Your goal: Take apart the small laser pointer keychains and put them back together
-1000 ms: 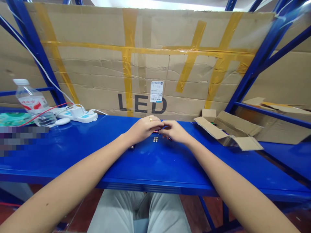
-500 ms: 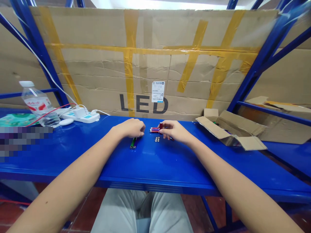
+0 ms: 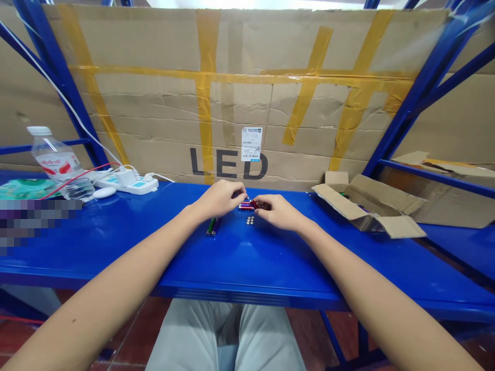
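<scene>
My right hand (image 3: 279, 211) is closed on a small red metal tube (image 3: 254, 204), tilted with its upper end toward my left hand. My left hand (image 3: 226, 197) reaches in from the left, thumb and fingers pinched together close to that end. Whatever lies in this pinch is too small to make out. Just below and behind the held tube, several red and purple metal tubes (image 3: 244, 207) lie side by side on the table. Several silver button cells (image 3: 250, 220) sit in a tight group nearer me. Left of them are a green tube (image 3: 211, 227) and a dark purple tube (image 3: 216, 227).
An open cardboard box (image 3: 369, 203) with some items inside stands on the right of the blue table (image 3: 247, 263). At the left are a water bottle (image 3: 58, 165) and a white power strip (image 3: 131, 184) with cables. A large cardboard sheet (image 3: 162, 113) closes off the back.
My left hand has moved right, from above the green and purple tubes to the end of the red tube. The red tube has gone from upright to tilted in my right hand.
</scene>
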A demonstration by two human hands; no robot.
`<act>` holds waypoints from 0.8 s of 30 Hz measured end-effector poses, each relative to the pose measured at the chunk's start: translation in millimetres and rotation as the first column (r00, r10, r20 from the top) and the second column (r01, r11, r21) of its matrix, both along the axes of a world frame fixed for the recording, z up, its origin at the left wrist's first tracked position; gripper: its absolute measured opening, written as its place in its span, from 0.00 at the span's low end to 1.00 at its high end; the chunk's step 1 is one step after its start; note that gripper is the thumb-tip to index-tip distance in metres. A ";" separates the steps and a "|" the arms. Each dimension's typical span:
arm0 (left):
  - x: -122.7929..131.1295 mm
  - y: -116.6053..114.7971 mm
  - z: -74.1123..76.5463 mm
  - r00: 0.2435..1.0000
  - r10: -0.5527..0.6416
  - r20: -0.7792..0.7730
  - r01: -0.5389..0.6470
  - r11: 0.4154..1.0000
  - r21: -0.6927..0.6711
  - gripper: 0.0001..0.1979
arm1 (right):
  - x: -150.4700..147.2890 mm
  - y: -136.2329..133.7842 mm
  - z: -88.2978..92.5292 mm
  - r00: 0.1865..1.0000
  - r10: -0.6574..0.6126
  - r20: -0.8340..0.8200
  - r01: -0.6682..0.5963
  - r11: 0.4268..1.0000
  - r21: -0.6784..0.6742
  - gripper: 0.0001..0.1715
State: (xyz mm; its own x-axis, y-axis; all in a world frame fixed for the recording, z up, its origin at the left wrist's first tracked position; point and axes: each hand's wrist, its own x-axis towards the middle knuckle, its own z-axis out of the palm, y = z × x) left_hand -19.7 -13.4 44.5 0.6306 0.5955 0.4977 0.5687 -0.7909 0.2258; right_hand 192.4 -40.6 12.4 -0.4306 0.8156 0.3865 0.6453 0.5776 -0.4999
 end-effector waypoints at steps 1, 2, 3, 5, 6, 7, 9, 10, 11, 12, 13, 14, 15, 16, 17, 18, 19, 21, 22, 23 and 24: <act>1.8 -1.0 -1.7 0.999 -0.025 0.034 0.026 0.999 -0.023 0.09 | 0.5 0.1 -0.2 1.000 0.014 0.014 -0.014 1.000 0.003 0.12; 3.5 -1.5 -3.8 0.997 -0.048 0.063 0.051 0.998 -0.046 0.08 | 0.7 0.1 -0.2 0.999 0.029 0.021 -0.029 1.000 0.005 0.13; 5.2 -1.7 -6.0 0.994 -0.065 0.089 0.072 0.995 -0.069 0.08 | 0.7 0.1 -0.1 0.999 0.044 0.024 -0.045 0.999 0.007 0.14; 7.9 -1.1 -10.0 0.987 -0.080 0.142 0.096 0.989 -0.109 0.07 | 0.0 0.3 0.2 0.997 0.068 0.025 -0.069 0.997 0.026 0.15; 8.9 -0.5 -11.3 0.983 -0.078 0.164 0.099 0.987 -0.125 0.07 | -0.6 0.6 0.2 0.997 0.076 0.023 -0.077 0.996 0.045 0.15; 9.6 0.1 -12.3 0.980 -0.071 0.186 0.098 0.986 -0.138 0.07 | -1.4 0.9 0.0 0.997 0.080 0.015 -0.081 0.995 0.067 0.15; 10.4 1.4 -13.3 0.973 -0.046 0.227 0.084 0.983 -0.162 0.07 | -3.3 1.6 -1.3 0.997 0.077 -0.014 -0.075 0.992 0.104 0.14; 10.6 2.0 -13.5 0.968 -0.035 0.247 0.080 0.982 -0.173 0.06 | -4.4 1.8 -2.5 0.997 0.069 -0.033 -0.065 0.991 0.114 0.14; 10.8 2.5 -13.8 0.964 -0.028 0.266 0.079 0.980 -0.184 0.06 | -5.4 1.9 -3.8 0.997 0.059 -0.053 -0.053 0.992 0.115 0.15; 10.9 2.9 -14.3 0.959 -0.024 0.284 0.082 0.977 -0.196 0.06 | -6.4 1.8 -5.2 0.996 0.046 -0.074 -0.038 0.993 0.113 0.15; 11.1 3.4 -14.9 0.953 -0.023 0.302 0.091 0.973 -0.211 0.06 | -7.3 1.5 -6.5 0.995 0.035 -0.091 -0.024 0.993 0.111 0.16; 11.2 3.7 -15.6 0.948 -0.028 0.318 0.105 0.968 -0.227 0.07 | -8.1 1.0 -7.7 0.994 0.028 -0.104 -0.016 0.993 0.115 0.16; 11.4 4.0 -16.5 0.942 -0.037 0.333 0.124 0.962 -0.244 0.07 | -8.7 0.4 -8.5 0.993 0.026 -0.113 -0.012 0.992 0.127 0.15; 11.8 4.0 -17.3 0.937 -0.045 0.347 0.142 0.955 -0.262 0.08 | -9.2 -0.3 -8.9 0.993 0.025 -0.118 -0.007 0.989 0.150 0.14; 12.2 3.9 -18.0 0.932 -0.051 0.359 0.159 0.948 -0.278 0.08 | -9.5 -1.1 -8.9 0.993 0.019 -0.121 0.004 0.983 0.184 0.12; 12.7 3.4 -18.6 0.928 -0.054 0.369 0.171 0.941 -0.292 0.08 | -9.6 -1.8 -8.7 0.993 0.010 -0.118 0.017 0.975 0.223 0.11; 13.4 2.6 -19.0 0.925 -0.054 0.376 0.179 0.936 -0.304 0.08 | -9.5 -2.5 -8.1 0.994 -0.003 -0.111 0.032 0.965 0.262 0.11; 15.0 0.4 -19.3 0.919 -0.054 0.389 0.191 0.927 -0.322 0.08 | -8.7 -3.4 -6.6 0.996 -0.031 -0.084 0.057 0.943 0.327 0.12; 15.8 -1.0 -19.2 0.916 -0.055 0.397 0.197 0.923 -0.329 0.08 | -8.1 -3.7 -5.6 0.997 -0.040 -0.067 0.061 0.934 0.353 0.11; 16.6 -2.4 -19.0 0.914 -0.057 0.401 0.204 0.920 -0.335 0.08 | -7.3 -3.9 -4.6 0.998 -0.044 -0.053 0.061 0.925 0.375 0.10; 17.4 -3.7 -18.8 0.913 -0.058 0.403 0.209 0.916 -0.341 0.08 | -6.5 -4.0 -3.5 0.998 -0.041 -0.043 0.055 0.918 0.393 0.11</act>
State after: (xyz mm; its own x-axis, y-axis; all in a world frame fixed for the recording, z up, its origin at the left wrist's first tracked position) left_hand -2.3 -17.1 25.7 0.5266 0.7060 0.4735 0.2753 -0.6686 0.6908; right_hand 185.9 -44.5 8.9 -0.3760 0.6136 0.6943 0.6644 0.7008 -0.2595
